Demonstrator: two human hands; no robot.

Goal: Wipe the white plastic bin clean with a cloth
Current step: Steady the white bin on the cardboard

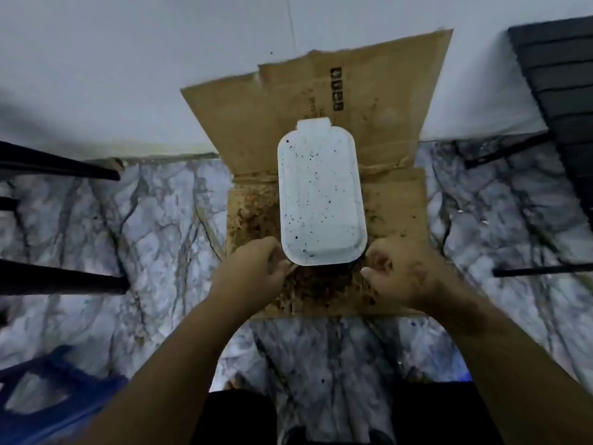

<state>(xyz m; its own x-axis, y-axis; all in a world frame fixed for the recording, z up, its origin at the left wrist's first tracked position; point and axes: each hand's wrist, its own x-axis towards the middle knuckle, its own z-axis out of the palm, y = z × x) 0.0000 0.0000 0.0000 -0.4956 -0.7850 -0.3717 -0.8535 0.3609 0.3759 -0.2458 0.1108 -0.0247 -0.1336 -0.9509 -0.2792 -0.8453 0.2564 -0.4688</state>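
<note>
The white plastic bin (pixel 319 194) lies upside down on a sheet of brown cardboard (pixel 250 123), its flat underside speckled with dark specks. My left hand (pixel 256 268) touches the bin's near left corner with curled fingers. My right hand (pixel 396 268) sits at the near right corner, fingers bent, close to the rim. Whether either hand grips the rim is hard to tell. No cloth is visible.
Brown dirt (pixel 256 216) is scattered over the cardboard around the bin. The cardboard leans up against a white wall (pixel 128 75) on a marble-patterned floor (pixel 144 236). Dark chair legs (pixel 57 168) stand left, a dark slatted chair (pixel 564 91) right, a blue stool (pixel 48 396) near left.
</note>
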